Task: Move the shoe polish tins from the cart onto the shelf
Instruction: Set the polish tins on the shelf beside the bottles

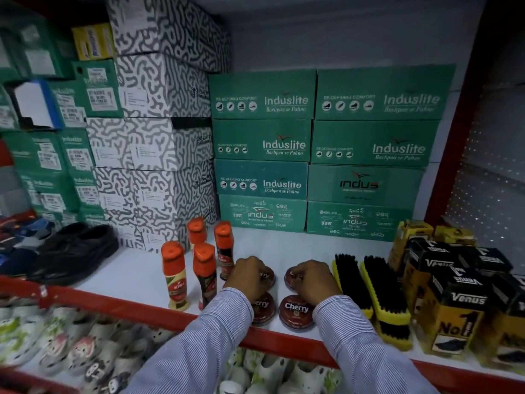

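Several round dark-red "Cherry" shoe polish tins lie flat on the white shelf (pixel 136 277) with a red front edge. Two front tins sit near the edge: one (pixel 296 311) in full view, one (pixel 263 308) half hidden by my left sleeve. My left hand (pixel 247 275) is closed over a rear tin (pixel 267 275). My right hand (pixel 311 280) is closed over the other rear tin (pixel 292 275). Both rear tins rest on the shelf, mostly covered by my fingers. The cart is out of view.
Several orange-capped polish bottles (pixel 174 275) stand just left of my left hand. Black-bristled yellow brushes (pixel 383 294) lie right of my right hand, then black and yellow Venus boxes (pixel 454 308). Green shoe boxes (pixel 262 177) line the back. Black shoes (pixel 76 251) sit far left.
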